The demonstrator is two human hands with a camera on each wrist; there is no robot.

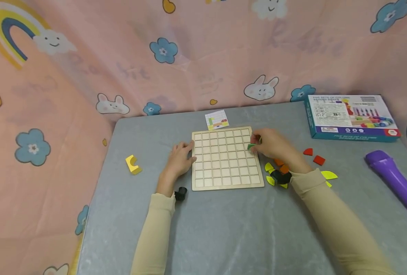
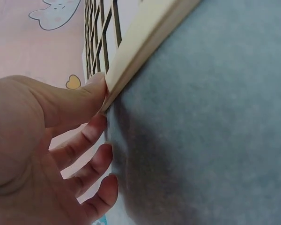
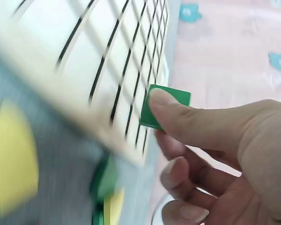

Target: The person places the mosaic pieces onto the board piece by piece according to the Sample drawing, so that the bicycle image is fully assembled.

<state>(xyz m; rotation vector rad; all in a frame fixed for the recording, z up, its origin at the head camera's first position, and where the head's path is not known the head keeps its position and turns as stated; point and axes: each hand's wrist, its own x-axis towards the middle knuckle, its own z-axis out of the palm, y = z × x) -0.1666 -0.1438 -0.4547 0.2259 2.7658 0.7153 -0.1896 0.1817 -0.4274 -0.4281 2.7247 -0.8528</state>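
Note:
A square wooden grid board (image 1: 228,158) lies on the grey table. My left hand (image 1: 180,158) touches the board's left edge, its thumb and fingertips spread along the frame with the fingers loosely bent. At the right side of the board, my right hand (image 1: 273,143) pinches a small green block (image 3: 171,101) between thumb and finger, just above the edge; the other fingers curl below. A small printed card (image 1: 217,119) with coloured shapes sits behind the board.
Yellow pieces (image 1: 270,180), orange pieces (image 1: 284,169) and red pieces (image 1: 319,160) lie right of the board, partly hidden by the right wrist. Farther right are a toy box (image 1: 354,116) and a purple microphone (image 1: 396,181). A yellow notched block (image 1: 131,162) lies at left.

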